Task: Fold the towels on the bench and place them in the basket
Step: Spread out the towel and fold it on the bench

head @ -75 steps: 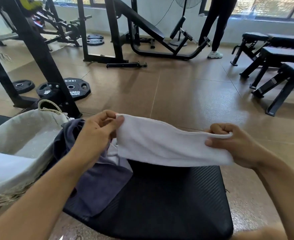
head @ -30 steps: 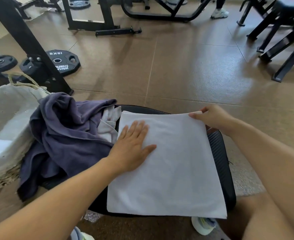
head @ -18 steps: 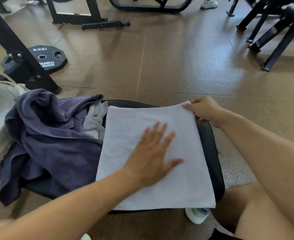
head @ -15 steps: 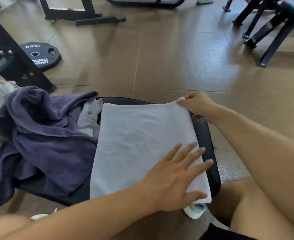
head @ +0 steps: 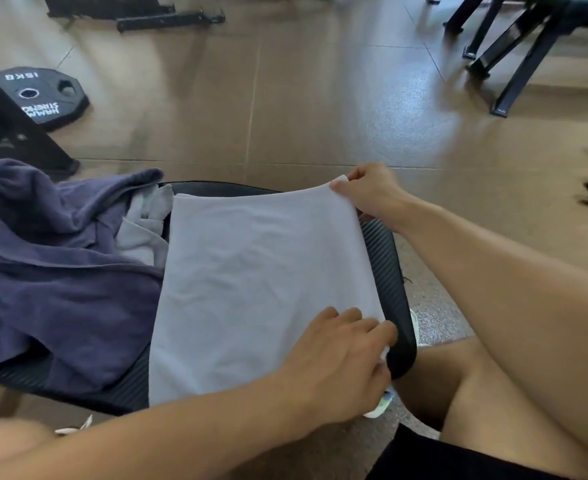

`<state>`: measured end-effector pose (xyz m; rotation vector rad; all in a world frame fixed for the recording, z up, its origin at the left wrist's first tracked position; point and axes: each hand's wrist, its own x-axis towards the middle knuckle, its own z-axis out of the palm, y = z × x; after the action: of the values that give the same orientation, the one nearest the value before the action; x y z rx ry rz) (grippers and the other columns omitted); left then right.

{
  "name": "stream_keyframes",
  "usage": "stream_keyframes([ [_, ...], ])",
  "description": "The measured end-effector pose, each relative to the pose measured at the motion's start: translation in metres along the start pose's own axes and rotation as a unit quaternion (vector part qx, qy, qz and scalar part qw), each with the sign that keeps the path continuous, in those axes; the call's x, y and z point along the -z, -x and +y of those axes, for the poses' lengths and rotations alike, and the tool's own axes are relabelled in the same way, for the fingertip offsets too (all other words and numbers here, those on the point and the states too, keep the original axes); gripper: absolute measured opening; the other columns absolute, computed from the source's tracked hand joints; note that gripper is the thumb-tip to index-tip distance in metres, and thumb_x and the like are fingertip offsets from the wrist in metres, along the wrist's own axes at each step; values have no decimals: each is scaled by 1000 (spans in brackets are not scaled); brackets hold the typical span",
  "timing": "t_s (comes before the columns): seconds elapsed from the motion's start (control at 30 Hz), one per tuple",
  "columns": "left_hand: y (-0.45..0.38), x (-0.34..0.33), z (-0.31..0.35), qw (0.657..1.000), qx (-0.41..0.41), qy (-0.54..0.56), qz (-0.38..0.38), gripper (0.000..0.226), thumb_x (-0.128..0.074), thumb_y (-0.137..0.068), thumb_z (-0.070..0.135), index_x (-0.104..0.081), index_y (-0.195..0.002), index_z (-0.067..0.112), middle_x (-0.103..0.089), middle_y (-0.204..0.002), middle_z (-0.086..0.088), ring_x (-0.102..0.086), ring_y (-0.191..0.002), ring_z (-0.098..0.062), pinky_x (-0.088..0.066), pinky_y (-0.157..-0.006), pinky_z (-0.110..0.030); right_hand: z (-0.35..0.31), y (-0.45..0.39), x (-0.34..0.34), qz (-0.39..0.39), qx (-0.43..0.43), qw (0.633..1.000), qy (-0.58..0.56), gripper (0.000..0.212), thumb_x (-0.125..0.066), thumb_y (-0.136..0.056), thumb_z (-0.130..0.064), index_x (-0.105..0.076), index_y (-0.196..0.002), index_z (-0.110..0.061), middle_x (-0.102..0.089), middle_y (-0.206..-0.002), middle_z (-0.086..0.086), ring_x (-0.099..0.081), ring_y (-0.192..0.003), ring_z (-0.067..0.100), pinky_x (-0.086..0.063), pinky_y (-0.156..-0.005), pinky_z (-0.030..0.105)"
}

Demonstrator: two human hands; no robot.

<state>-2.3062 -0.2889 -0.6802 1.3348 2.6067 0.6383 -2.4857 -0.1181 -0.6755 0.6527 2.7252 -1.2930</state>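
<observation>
Left hand (head: 337,365) is closing its grip on the near right corner of the white towel (head: 261,289), which is lying flat across the right part of the table (head: 391,282). Right hand (head: 372,195) is pinching the towel's far right corner, lifting it slightly. Purple towel (head: 53,258) is lying crumpled over the table's left part, grey cloth (head: 143,226) touching it. Weight plate (head: 39,95) is lying on the floor beyond.

Both hands (head: 341,362) (head: 372,192) pinching white towel (head: 261,285) right corners on bench (head: 389,271)
</observation>
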Motion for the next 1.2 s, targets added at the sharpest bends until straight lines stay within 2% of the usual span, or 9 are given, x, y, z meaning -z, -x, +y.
stream_keyframes([
  [0.13, 9, 9, 7, 978, 97, 180, 41, 22, -52, -90, 24, -59, -112, 25, -59, -84, 10, -45, -77, -7, -36, -68, -25, 6, 0, 2, 13, -11, 1000, -25, 19, -72, -82, -35, -64, -72, -21, -68, -75, 0, -64, -62, 18, -58, -59, 34],
  [0.37, 16, 26, 32, 906, 179, 383, 25, 29, -65, -94, 34, -54, -119, 43, -64, -85, 23, -63, -95, 0, -46, -83, -11, 12, 5, 41, 73, -37, 993, -88, 11, -68, -80, -28, -61, -74, -23, -67, -80, 2, -62, -69, 21, -49, -57, 29],
  [0.53, 21, 37, 34, 860, 237, 451, 26, 57, -72, -88, 39, -40, -133, 55, -76, -90, 16, -68, -97, 1, -50, -101, -25, 3, 10, 52, 105, -19, 986, -130, 13, -70, -79, -23, -58, -77, -21, -60, -75, 0, -57, -65, 20, -44, -55, 30],
  [0.63, 34, 48, 28, 825, 303, 477, 3, 65, -76, -86, 38, -37, -136, 55, -76, -87, 12, -68, -88, 1, -48, -93, -16, -18, 12, 32, 97, 3, 985, -144, 11, -70, -82, -23, -60, -79, -21, -60, -74, -1, -59, -66, 20, -49, -59, 34],
  [0.73, 49, 59, 19, 792, 355, 497, -15, 44, -77, -85, 35, -53, -122, 43, -76, -80, 9, -68, -76, 4, -43, -75, -7, -42, 16, 1, 90, 36, 987, -126, 11, -69, -82, -28, -61, -76, -23, -62, -72, -3, -60, -68, 19, -52, -62, 36],
  [0.8, 60, 63, 11, 777, 382, 499, -18, 32, -77, -85, 34, -60, -111, 37, -76, -78, 11, -67, -73, 4, -44, -74, -10, -56, 19, -22, 71, 49, 990, -112, 12, -70, -80, -31, -62, -75, -23, -65, -73, -3, -64, -70, 21, -58, -68, 40],
  [0.97, 88, 66, -13, 765, 430, 479, -22, 24, -80, -82, 32, -65, -100, 30, -76, -73, 7, -66, -64, 2, -57, -86, -26, -77, 23, -74, 15, 61, 997, -50, 19, -70, -66, -43, -64, -73, -26, -70, -75, -5, -72, -76, 25, -63, -73, 51],
  [1.1, 106, 66, -27, 769, 452, 452, -21, 24, -81, -80, 31, -67, -98, 24, -77, -77, 3, -63, -62, 3, -44, -66, -8, -88, 33, -97, 2, 73, 997, 12, 16, -69, -74, -40, -65, -79, -26, -68, -81, -10, -68, -82, 19, -60, -80, 42],
  [1.2, 113, 65, -33, 774, 457, 437, -24, 21, -80, -81, 29, -68, -96, 23, -78, -80, 5, -65, -69, 4, -41, -63, -4, -90, 36, -106, -2, 76, 997, 33, 14, -69, -75, -39, -66, -80, -26, -68, -82, -11, -68, -83, 18, -60, -80, 40],
])
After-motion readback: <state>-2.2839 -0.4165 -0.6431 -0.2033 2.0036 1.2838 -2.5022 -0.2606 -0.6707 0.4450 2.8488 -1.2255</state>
